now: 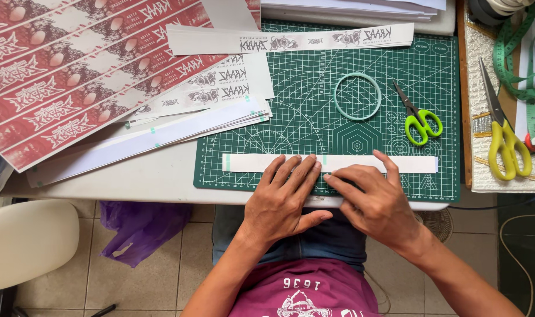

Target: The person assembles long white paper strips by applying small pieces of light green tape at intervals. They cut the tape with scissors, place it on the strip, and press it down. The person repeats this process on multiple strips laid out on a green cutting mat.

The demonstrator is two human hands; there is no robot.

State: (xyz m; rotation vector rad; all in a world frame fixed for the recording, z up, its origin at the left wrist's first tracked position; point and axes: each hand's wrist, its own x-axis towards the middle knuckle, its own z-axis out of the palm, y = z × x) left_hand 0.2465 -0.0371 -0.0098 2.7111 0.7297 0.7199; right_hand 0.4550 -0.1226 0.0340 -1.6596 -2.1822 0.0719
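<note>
A long white paper strip (396,164) lies face down along the near part of the green cutting mat (314,88), with green tape bits at its left end and middle. My left hand (282,199) lies flat with its fingers pressing the strip's lower edge near the middle. My right hand (373,199) rests beside it, its fingertips on the strip by the middle tape piece. Neither hand grips anything.
A light green tape ring (357,96) and small green scissors (420,117) lie on the mat. Larger yellow scissors (502,141) and a green measuring tape (514,64) sit right. Red printed sheets (73,64) and stacked white strips (161,132) cover the left. A white chair (21,240) stands below left.
</note>
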